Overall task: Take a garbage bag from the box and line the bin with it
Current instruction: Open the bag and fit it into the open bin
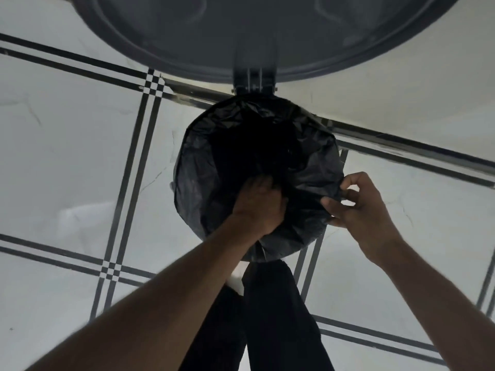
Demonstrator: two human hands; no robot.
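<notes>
A black garbage bag [318,167] lies crumpled in the mouth of a round bin [241,259], and its plastic hangs over the rim on the left and far sides. My left hand [258,207] reaches down inside the bag, fingers pressed into the dark plastic at the middle. My right hand [360,207] pinches the bag's edge at the bin's right rim between thumb and fingers. The bin's round grey lid [187,36] stands raised on its hinge [254,81] at the far side. The bag box is not in view.
The bin stands on a white tiled floor [67,156] crossed by dark double lines. A metal strip [401,145] runs across the floor behind the bin. My legs in black trousers [273,317] stand just in front of the bin.
</notes>
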